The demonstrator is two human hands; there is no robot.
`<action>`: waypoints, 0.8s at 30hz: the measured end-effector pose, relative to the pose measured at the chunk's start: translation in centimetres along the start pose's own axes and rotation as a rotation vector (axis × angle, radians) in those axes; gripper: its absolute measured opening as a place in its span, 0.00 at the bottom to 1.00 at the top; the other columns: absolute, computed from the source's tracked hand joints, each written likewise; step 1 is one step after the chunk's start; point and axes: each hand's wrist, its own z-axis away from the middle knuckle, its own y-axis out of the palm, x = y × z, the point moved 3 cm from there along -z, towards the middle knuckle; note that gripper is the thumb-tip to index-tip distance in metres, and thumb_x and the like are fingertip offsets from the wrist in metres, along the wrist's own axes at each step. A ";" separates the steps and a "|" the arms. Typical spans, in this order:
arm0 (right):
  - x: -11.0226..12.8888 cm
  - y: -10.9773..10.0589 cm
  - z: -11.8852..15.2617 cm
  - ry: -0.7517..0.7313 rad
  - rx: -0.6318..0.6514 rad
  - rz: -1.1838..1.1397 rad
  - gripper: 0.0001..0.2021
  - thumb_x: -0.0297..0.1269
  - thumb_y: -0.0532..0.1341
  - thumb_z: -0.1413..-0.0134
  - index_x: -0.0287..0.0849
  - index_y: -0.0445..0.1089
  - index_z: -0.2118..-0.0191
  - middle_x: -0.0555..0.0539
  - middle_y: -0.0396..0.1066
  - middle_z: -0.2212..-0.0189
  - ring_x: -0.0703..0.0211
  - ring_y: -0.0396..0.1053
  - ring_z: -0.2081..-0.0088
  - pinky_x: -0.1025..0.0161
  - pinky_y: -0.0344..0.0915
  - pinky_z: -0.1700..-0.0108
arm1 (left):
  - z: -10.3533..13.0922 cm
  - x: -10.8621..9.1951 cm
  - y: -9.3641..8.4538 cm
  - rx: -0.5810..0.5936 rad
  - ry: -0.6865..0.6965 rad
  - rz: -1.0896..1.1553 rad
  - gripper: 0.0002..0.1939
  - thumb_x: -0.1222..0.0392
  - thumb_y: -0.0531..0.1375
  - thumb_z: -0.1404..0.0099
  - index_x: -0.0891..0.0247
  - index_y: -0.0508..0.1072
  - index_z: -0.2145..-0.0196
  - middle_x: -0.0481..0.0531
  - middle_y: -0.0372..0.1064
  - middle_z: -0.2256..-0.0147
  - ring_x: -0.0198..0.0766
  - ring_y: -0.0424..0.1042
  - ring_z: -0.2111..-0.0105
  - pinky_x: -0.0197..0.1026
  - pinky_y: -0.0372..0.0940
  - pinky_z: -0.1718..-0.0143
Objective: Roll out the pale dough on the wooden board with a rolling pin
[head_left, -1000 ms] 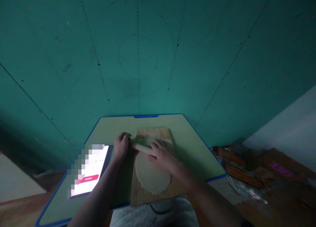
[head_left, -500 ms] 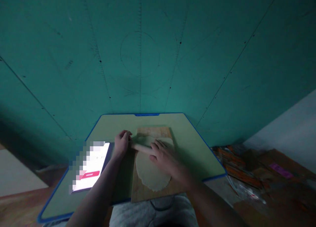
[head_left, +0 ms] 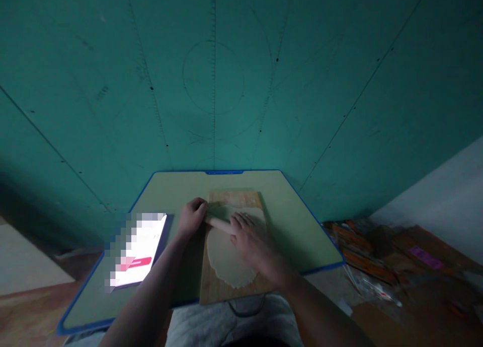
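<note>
A flattened sheet of pale dough [head_left: 232, 261] lies on a wooden board [head_left: 215, 290]. Across the dough's upper part rests a rolling pin [head_left: 219, 224], slanting down to the right. My left hand [head_left: 192, 216] is closed around the pin's left end, just past the board's left edge. Over its right end lies my right hand [head_left: 247, 236], fingers curved across the pin and fingertips near the dough. Part of the pin and some dough are hidden under the right hand.
Beneath the board is a pale table [head_left: 298, 236] with a blue rim. A lit tablet [head_left: 141, 246] lies on its left side, partly pixelated. A green wall [head_left: 241, 85] stands behind. Cardboard and plastic wrapping [head_left: 373, 286] lie on the floor at right.
My left hand has moved right and slightly up, closer to the right hand, with less pin showing between them. The right hand stays over the pin's right end.
</note>
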 end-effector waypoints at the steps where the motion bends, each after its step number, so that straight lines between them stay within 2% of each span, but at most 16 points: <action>1: 1.0 0.2 0.7 -0.003 -0.003 0.020 0.25 0.32 0.57 0.32 0.32 0.61 0.32 0.30 0.65 0.35 0.42 0.64 0.35 0.44 0.64 0.35 | 0.0 0.1 0.0 0.000 0.000 -0.010 0.14 0.48 0.54 0.49 0.59 0.73 0.75 0.51 0.74 0.75 0.45 0.71 0.70 0.41 0.62 0.69; 3: 2.7 0.6 1.7 -0.003 0.012 0.056 0.28 0.32 0.58 0.33 0.31 0.57 0.30 0.29 0.63 0.34 0.39 0.65 0.36 0.45 0.70 0.40 | -0.1 0.2 0.1 0.002 0.001 -0.028 0.15 0.47 0.53 0.48 0.59 0.73 0.75 0.52 0.75 0.74 0.45 0.72 0.70 0.42 0.63 0.68; 5: 3.2 0.6 1.8 -0.006 0.026 0.062 0.29 0.33 0.57 0.32 0.31 0.56 0.29 0.29 0.63 0.34 0.39 0.66 0.37 0.47 0.73 0.44 | -0.1 0.3 0.1 0.003 0.003 -0.046 0.15 0.47 0.53 0.48 0.59 0.73 0.75 0.52 0.75 0.73 0.46 0.72 0.69 0.42 0.63 0.67; 7: 2.4 0.1 0.9 -0.031 0.020 0.042 0.27 0.32 0.56 0.31 0.31 0.58 0.31 0.29 0.64 0.35 0.41 0.64 0.35 0.47 0.70 0.40 | -0.1 0.3 0.1 0.005 0.009 -0.065 0.15 0.47 0.52 0.47 0.59 0.73 0.74 0.53 0.75 0.73 0.46 0.72 0.69 0.42 0.63 0.67; 9: 0.9 -0.5 -0.5 -0.038 0.033 0.008 0.23 0.32 0.56 0.30 0.30 0.63 0.34 0.29 0.62 0.33 0.43 0.60 0.32 0.47 0.63 0.34 | -0.1 0.2 0.1 0.005 0.016 -0.084 0.15 0.47 0.52 0.47 0.59 0.73 0.74 0.53 0.75 0.73 0.46 0.73 0.69 0.43 0.63 0.67; 12: -0.2 -0.8 -1.8 -0.004 0.089 -0.032 0.19 0.34 0.57 0.30 0.30 0.68 0.39 0.29 0.59 0.32 0.42 0.59 0.31 0.48 0.60 0.32 | -0.1 0.1 0.0 -0.005 0.023 -0.106 0.15 0.47 0.52 0.47 0.58 0.73 0.74 0.54 0.76 0.73 0.47 0.73 0.69 0.43 0.64 0.67; 18: 3.9 0.3 0.5 -0.029 -0.035 0.034 0.26 0.33 0.58 0.31 0.26 0.58 0.32 0.26 0.64 0.36 0.40 0.63 0.35 0.45 0.65 0.36 | -0.1 0.1 -0.1 -0.026 0.013 -0.130 0.15 0.47 0.52 0.47 0.58 0.73 0.74 0.54 0.77 0.73 0.47 0.74 0.68 0.42 0.64 0.68; 20: 4.4 0.3 1.0 -0.052 -0.042 0.038 0.26 0.31 0.55 0.31 0.27 0.57 0.32 0.27 0.64 0.35 0.42 0.63 0.34 0.47 0.65 0.36 | -0.1 0.1 -0.1 -0.027 0.015 -0.137 0.15 0.48 0.52 0.47 0.58 0.73 0.74 0.54 0.77 0.72 0.47 0.74 0.67 0.42 0.64 0.67; 24: 1.7 -0.9 0.1 -0.051 0.020 0.011 0.23 0.28 0.53 0.31 0.32 0.61 0.34 0.32 0.69 0.39 0.44 0.68 0.39 0.48 0.68 0.40 | -0.1 -0.1 -0.1 -0.023 0.018 -0.148 0.15 0.48 0.52 0.46 0.58 0.73 0.74 0.54 0.78 0.72 0.47 0.75 0.68 0.42 0.65 0.67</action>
